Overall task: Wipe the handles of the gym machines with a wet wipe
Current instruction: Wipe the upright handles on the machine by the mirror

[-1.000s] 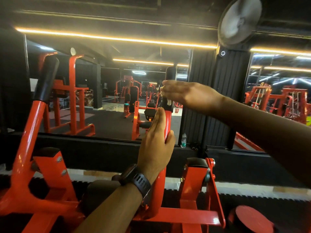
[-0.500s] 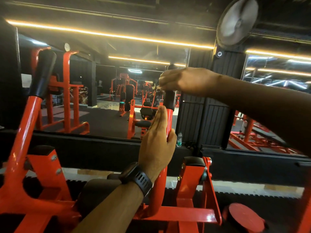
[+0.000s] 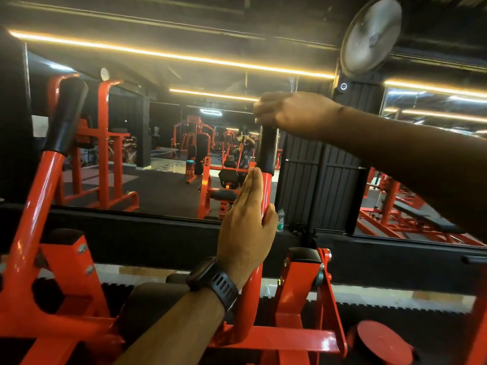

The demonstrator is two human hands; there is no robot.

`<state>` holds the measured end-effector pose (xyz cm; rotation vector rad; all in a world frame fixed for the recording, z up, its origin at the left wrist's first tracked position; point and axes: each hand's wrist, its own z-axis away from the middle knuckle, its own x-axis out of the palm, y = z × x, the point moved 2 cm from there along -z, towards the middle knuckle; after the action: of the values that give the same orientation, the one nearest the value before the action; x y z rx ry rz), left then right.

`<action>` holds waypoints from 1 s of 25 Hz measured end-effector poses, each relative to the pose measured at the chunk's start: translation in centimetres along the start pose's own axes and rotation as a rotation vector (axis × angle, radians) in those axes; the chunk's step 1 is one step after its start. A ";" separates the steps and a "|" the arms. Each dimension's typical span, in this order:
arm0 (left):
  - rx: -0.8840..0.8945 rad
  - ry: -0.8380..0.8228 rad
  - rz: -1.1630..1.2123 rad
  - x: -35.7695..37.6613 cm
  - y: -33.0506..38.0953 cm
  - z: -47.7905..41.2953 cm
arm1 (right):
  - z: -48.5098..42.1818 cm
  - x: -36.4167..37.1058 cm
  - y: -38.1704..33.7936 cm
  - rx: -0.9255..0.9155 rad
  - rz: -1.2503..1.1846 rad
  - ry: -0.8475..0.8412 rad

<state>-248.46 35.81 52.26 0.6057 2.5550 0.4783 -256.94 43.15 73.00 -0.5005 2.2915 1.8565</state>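
Our right hand has slid up the black handle since a second ago. Back then it was round the upper middle. Now its grip is curled tight over the very top end, and most of the black foam is bare below it. A white bit of wet wipe peeked out by the fingers before, but now it's hidden and we can't tell where it sits. Our left hand hasn't budged. It's just below the handle, grip wide, with fingers straight along the red post and the thumb on the post's other side. The second handle, well left of the first one, is untouched.
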 end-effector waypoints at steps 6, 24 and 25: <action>0.002 0.005 0.039 -0.2 0.4 0.2 | 2.4 0.4 -4.0 0.471 -0.326 0.380; -0.068 -0.025 0.002 -0.2 0.9 0.3 | 0.4 1.3 -4.5 1.393 -1.028 0.602; -0.071 -0.024 0.000 -0.3 0.9 0.4 | 0.6 1.6 -5.4 1.386 -1.071 0.619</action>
<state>-247.77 36.55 52.46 0.5830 2.5037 0.5561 -256.61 42.55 67.37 -1.5786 2.1231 -0.4544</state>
